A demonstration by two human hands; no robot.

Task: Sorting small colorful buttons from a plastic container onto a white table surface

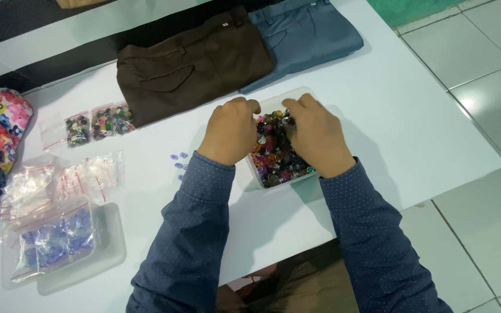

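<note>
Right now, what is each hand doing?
Left hand: curled at the rim of the button tub; holding anything cannot be told.
Right hand: fingers down in the buttons; grip cannot be told.

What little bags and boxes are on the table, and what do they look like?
Clear plastic tub, under both hands: squarish, full of mixed-colour buttons.
Three small clear bags, left of the brown trousers: dark mixed buttons inside.
Clear bags with red strips, far left: whitish pieces inside.
Clear bag, bottom left, on a clear lid: blue pieces inside.
</note>
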